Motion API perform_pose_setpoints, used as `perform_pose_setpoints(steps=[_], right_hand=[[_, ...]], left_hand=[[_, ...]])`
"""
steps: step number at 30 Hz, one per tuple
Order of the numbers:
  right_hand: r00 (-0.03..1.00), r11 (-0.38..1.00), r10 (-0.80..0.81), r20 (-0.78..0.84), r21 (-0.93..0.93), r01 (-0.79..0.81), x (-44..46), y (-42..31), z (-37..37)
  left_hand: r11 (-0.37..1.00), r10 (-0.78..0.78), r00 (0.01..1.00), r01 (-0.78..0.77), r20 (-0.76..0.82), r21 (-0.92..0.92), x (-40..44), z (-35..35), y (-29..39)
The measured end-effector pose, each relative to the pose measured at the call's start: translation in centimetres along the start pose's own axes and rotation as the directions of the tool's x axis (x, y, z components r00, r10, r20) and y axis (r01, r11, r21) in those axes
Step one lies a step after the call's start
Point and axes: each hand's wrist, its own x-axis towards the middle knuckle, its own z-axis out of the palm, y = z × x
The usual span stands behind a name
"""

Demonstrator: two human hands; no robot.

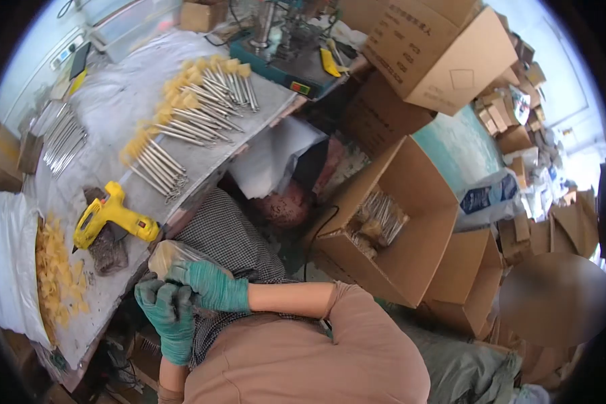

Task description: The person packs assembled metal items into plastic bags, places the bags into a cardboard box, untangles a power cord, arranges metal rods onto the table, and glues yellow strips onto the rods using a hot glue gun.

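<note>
My left hand (165, 313), in a green glove with dark fingertips, is closed at the near end of a clear plastic bag (198, 253) above my lap. My right hand (215, 286), also gloved in green, grips the same bag from the other side, its fingers meeting those of the left. Something pale yellow shows through the bag's end; the rest of its contents is mostly covered by the gloves. Just beyond the hands, a yellow glue gun (118, 219) lies on the worktable (212, 158). Rows of metal rods with yellow foam tips (188, 121) lie farther back.
Loose yellow foam pieces (57, 276) are heaped at the table's left. Bare metal rods (64, 141) lie at the back left. To my right stands an open cardboard box (424, 236) with bagged rods inside. A teal-based machine (279, 64) sits at the far table end.
</note>
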Motion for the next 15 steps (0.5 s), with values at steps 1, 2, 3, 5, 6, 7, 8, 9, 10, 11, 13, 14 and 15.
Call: perform_pose_setpoints(steps=[1,2,3,5,6,7,8,9,10,11,13,14,15], right_hand=[[0.997,0.994,0.055,0.046,0.093,-0.059,0.0,0.2,-0.2],[0.990,0.976,0.105,0.097,0.183,-0.122,-0.1,0.4,-0.4],[0.990,0.975,0.113,0.087,0.181,-0.127,-0.2,0.6,-0.6],[0.990,0.989,0.060,0.127,0.125,-0.076,0.3,1.0,-1.4],[0.998,0.998,0.004,0.068,0.065,-0.008,0.5,1.0,-1.5],[0.998,0.998,0.007,0.056,0.064,-0.011,0.6,0.9,-1.4],[0.988,0.997,0.053,0.142,0.040,-0.059,0.5,0.8,-1.3],[0.969,0.994,0.101,0.225,0.014,-0.107,0.4,0.8,-1.3],[0.971,0.993,0.108,0.214,0.016,-0.114,0.3,0.8,-1.4],[0.975,0.995,0.103,0.195,-0.018,-0.101,0.2,0.8,-1.5],[0.979,0.995,0.092,0.183,-0.045,-0.085,0.3,0.7,-1.6],[0.981,0.950,0.183,0.069,0.245,-0.195,0.6,0.4,-1.7],[0.953,0.816,0.301,-0.012,0.521,-0.251,0.9,0.1,-1.8]], left_hand=[[1.000,0.015,1.000,-0.015,0.006,-0.009,0.5,0.0,-0.1],[0.972,-0.099,0.995,0.095,-0.007,-0.217,1.3,-0.2,-0.3],[0.888,-0.217,0.976,0.202,0.010,-0.413,1.8,-0.5,-0.3],[0.578,-0.379,0.903,0.402,0.202,-0.710,2.4,-1.3,-0.9],[0.754,-0.225,0.945,0.324,0.238,-0.572,1.6,-1.2,-3.7],[0.885,-0.075,0.951,0.202,0.301,-0.419,2.0,-1.3,-4.2],[0.881,-0.119,0.941,0.247,0.317,-0.402,2.0,-1.5,-4.2],[0.882,-0.111,0.939,0.245,0.327,-0.403,2.1,-1.5,-4.3],[0.924,-0.080,0.934,0.201,0.348,-0.327,2.1,-1.7,-4.4],[0.957,-0.053,0.927,0.154,0.371,-0.248,2.1,-1.8,-4.4],[0.993,-0.012,0.962,0.044,0.274,-0.112,2.3,-1.5,-3.4],[0.998,0.047,0.984,-0.054,0.174,0.036,2.4,-1.4,-2.6],[0.998,0.041,0.984,-0.050,0.173,0.045,2.4,-1.3,-1.8]])
